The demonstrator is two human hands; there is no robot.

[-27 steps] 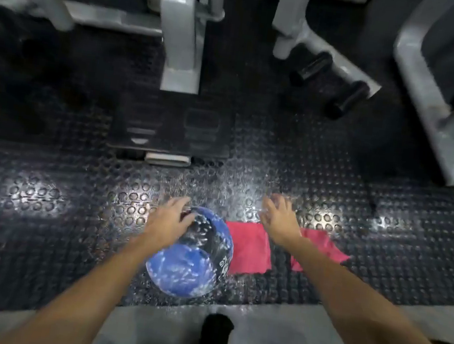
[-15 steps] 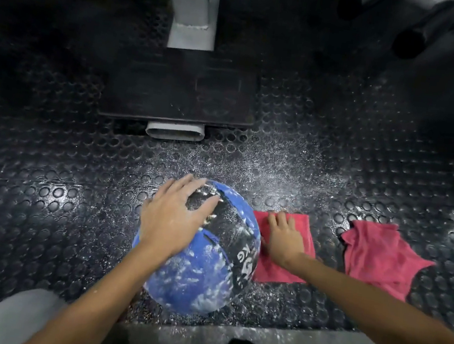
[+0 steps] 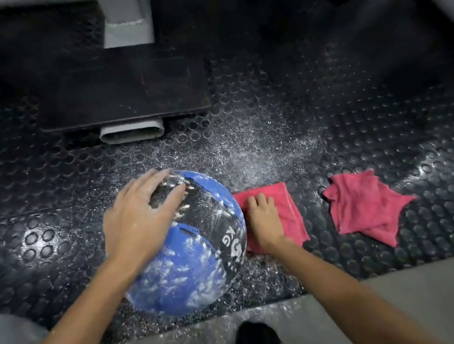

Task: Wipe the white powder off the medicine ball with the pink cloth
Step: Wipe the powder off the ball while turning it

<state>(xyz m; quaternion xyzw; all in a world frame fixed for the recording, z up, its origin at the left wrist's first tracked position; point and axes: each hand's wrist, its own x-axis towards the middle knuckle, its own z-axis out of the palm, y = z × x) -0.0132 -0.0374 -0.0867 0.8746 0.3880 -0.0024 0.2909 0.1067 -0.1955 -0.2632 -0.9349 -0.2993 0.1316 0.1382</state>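
We see our left hand (image 3: 139, 218) spread on the powder-flecked blue-and-black rubber medicine ball (image 3: 194, 254); our right hand (image 3: 265, 220) rests on the folded pink cloth (image 3: 293, 209), perhaps gripping it.

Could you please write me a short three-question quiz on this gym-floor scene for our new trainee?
1. True or false: the left hand rests on the medicine ball.
2. How many pink cloths lie on the studded mat?
3. Which cloth does the right hand press: A) the folded cloth beside the ball, B) the crumpled cloth farther right?

Key: 1 true; 2 two; 3 A.
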